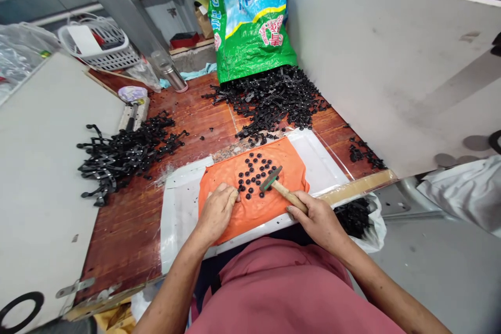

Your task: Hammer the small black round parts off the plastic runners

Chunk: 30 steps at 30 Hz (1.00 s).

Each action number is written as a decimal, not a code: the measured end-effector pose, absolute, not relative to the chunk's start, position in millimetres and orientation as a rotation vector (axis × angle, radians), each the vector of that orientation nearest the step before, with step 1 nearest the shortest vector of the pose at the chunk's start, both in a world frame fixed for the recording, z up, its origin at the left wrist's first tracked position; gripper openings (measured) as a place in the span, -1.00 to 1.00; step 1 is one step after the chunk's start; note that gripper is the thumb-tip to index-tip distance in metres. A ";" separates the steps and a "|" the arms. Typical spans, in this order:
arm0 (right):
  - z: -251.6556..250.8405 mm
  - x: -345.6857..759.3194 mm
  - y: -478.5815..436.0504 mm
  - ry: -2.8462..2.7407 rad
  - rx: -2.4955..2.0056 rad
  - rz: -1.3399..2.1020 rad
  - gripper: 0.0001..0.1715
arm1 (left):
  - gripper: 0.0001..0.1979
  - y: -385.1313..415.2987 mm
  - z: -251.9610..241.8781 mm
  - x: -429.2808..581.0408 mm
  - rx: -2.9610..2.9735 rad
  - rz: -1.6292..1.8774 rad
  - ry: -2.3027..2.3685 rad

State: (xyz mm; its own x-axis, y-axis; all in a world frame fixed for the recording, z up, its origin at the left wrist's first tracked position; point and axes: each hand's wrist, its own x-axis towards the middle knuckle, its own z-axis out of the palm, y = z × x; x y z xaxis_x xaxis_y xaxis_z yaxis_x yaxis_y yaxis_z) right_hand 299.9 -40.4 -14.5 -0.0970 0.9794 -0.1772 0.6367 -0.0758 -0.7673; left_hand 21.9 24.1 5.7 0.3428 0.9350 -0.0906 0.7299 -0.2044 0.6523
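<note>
My right hand (318,218) grips the wooden handle of a small hammer (289,195). The hammer's metal head hovers over or rests on several small round black parts (256,169) spread on an orange cloth (219,229); I cannot tell which. At the cloth's left side my left hand (219,209) is closed, its fingertips pressed together beside the leftmost black parts. Whatever those fingers pinch is hidden. Beneath the cloth lies a white sheet or board (178,209) on the wooden table (121,242).
Behind the cloth, a heap of black parts (270,99) spills from a green and blue sack (254,52). Another pile of longer black pieces (125,154) lies left. Pale panels (391,62) flank the table. A steel flask (174,77) and a grey basket (102,44) stand at the back left.
</note>
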 end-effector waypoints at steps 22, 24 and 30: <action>23.2 272.6 -13.8 -2.208 -1.583 0.427 -0.48 | -0.63 26.9 11.8 22.8 2.048 0.348 1.435; 21.2 269.3 -14.3 -2.298 -1.611 0.360 -0.47 | -0.63 27.0 10.6 22.0 2.053 0.353 1.424; 19.9 269.5 -18.6 -2.325 -1.632 0.248 -0.44 | -0.61 26.1 8.0 20.6 2.063 0.338 1.417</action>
